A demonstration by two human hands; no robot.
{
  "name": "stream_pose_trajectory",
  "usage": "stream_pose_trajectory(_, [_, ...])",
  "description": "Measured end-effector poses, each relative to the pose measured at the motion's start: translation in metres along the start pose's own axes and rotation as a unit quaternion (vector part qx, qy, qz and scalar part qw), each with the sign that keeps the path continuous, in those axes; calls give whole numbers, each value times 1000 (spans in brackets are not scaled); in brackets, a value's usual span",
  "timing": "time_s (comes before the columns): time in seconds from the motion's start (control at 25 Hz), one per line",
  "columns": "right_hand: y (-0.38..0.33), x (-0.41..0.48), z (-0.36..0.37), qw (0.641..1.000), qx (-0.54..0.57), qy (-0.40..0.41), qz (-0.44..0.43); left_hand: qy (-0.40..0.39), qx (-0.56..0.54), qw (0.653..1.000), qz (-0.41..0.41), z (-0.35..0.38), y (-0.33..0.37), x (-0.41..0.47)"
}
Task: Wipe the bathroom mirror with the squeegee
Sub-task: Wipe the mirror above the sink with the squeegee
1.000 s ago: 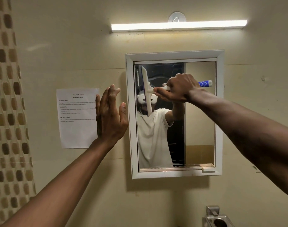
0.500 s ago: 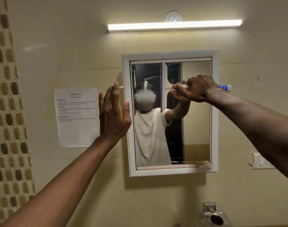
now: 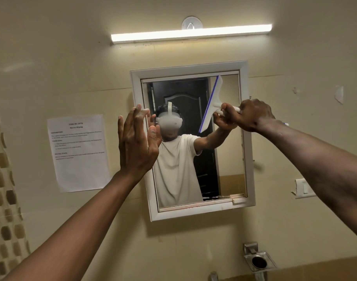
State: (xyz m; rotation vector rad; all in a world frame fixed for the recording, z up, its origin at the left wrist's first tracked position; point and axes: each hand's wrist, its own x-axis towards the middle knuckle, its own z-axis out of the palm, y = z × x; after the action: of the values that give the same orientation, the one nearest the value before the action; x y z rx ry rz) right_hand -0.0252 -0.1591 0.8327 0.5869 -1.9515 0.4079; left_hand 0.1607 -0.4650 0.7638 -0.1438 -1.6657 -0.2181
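Observation:
A white-framed mirror [image 3: 242, 142] hangs on the beige wall. My right hand [image 3: 252, 116] grips the handle of a white squeegee [image 3: 211, 104] with a blue rubber edge. Its blade stands nearly upright, slightly tilted, against the upper right part of the glass. My left hand [image 3: 137, 142] is raised flat with fingers apart by the mirror's left frame edge, holding nothing. The mirror reflects a person in a white shirt with one arm raised.
A lit tube light [image 3: 191, 33] runs above the mirror. A printed paper sheet [image 3: 78, 153] is stuck to the wall at the left. A metal holder [image 3: 258, 260] sits below right, a switch plate [image 3: 303, 188] at the right, and patterned tiles [image 3: 3, 199] at the far left.
My right hand has drawn the squeegee across the glass from the left part to the right part. My left hand stayed raised beside the left frame edge.

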Motion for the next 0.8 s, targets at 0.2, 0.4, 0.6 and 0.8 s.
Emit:
stream_pose_trajectory(0.2, [-5, -12, 3, 996, 38, 5, 79, -1, -11, 1000, 4, 19, 14, -5])
stream_pose_trajectory(0.4, [-25, -31, 27, 978, 128, 38, 162, -10, -19, 1000, 10, 28, 20, -10])
stream_pose_trajectory(0.6, [-58, -50, 53, 934, 200, 63, 288, -11, -14, 1000, 2, 24, 19, -14])
stream_pose_trajectory(0.8, [-96, -75, 70, 885, 248, 59, 388, -14, -16, 1000, -13, 20, 23, -17])
